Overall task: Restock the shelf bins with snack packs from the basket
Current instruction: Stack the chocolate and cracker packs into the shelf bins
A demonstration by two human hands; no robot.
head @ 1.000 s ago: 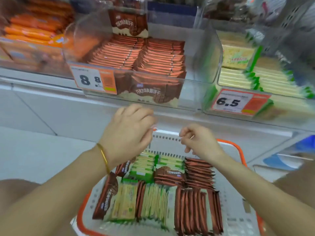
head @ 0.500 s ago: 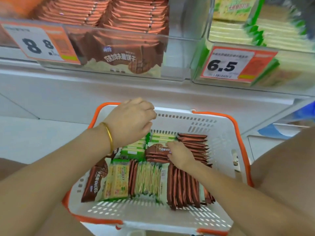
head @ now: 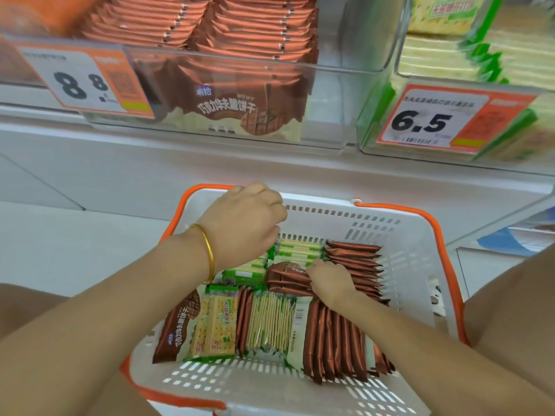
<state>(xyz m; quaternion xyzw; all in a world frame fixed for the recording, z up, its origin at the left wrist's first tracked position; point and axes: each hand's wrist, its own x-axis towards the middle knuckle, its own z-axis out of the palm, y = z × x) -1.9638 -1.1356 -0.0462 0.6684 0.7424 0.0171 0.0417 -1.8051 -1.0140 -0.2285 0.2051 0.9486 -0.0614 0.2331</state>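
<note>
A white basket [head: 405, 256] with an orange rim sits below the shelf, filled with brown chocolate wafer packs [head: 336, 340] and green cracker packs [head: 270, 322]. My right hand [head: 329, 282] is down inside it, fingers curled round a small stack of brown packs [head: 285, 277] in the middle. My left hand [head: 243, 226], with a gold bangle on the wrist, hovers loosely curled over the basket's far left corner and holds nothing. Above, a clear bin [head: 345, 94] holds brown wafer packs [head: 258, 34]. The neighbouring bin [head: 372, 127] on the right holds green cracker packs [head: 444, 58].
Price tags reading 8.8 [head: 81, 82] and 6.5 [head: 426, 121] hang on the bin fronts. A bin of orange packs [head: 33, 13] stands at the far left. The brown-pack bin has free room on its right side. White shelf base [head: 180, 175] runs behind the basket.
The view has tipped down from the shelf to the basket. My right hand dropped into the basket and closed on the middle brown packs. My left hand stayed over the far left corner.
</note>
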